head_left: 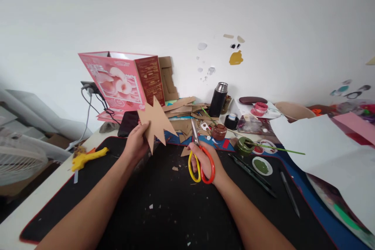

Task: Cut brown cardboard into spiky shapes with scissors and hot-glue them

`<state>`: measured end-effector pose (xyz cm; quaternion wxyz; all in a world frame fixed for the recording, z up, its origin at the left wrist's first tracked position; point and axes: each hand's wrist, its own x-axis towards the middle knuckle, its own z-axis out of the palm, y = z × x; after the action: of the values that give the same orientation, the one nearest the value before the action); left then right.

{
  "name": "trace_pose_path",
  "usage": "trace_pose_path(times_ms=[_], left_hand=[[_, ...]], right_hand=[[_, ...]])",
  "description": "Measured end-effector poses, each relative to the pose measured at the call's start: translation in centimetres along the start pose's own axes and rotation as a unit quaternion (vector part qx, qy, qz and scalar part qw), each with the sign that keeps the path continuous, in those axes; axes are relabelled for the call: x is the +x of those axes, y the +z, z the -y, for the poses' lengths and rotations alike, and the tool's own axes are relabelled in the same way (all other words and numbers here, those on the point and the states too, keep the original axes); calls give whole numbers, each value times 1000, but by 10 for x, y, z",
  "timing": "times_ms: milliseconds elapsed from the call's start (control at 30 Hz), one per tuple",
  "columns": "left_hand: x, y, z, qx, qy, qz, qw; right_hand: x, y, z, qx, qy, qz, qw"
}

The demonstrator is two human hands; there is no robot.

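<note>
My left hand pinches a flat piece of brown cardboard by its left edge, raised above the desk mat. The cardboard is cut into several sharp points, some upward and some downward. Close by on the right, my right hand grips a pair of scissors with one yellow and one red handle loop. The blades point away from me and look closed, a little apart from the cardboard. Beneath the hands lies a black mat strewn with small paper scraps.
A yellow glue gun lies left. Behind stand a pink box, cardboard offcuts and a black thermos. Rightward are a brown paint jar, a green paint jar, a green paint lid and pens.
</note>
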<state>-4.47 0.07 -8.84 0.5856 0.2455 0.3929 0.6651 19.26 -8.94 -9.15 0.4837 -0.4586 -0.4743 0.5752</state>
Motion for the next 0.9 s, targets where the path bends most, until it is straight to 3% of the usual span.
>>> trace_pose_path(times_ms=[100, 333, 533, 700, 833, 900], left_hand=[[10, -7, -7, -11, 5, -23, 1000], [10, -9, -3, -34, -8, -16, 999], [8, -7, -3, -70, -13, 7, 997], [6, -9, -3, -94, -31, 32, 995], [5, -10, -5, -99, -42, 46, 993], [5, -10, -7, -104, -44, 48, 992]], right_hand=[[0, -2, 0, -5, 3, -4, 1000], [-1, 0, -11, -96, 35, 32, 994], [0, 5, -9, -130, 14, 40, 991], [7, 7, -12, -170, 46, 34, 984], [9, 8, -5, -228, 62, 51, 970], [10, 9, 7, -329, 32, 78, 941]])
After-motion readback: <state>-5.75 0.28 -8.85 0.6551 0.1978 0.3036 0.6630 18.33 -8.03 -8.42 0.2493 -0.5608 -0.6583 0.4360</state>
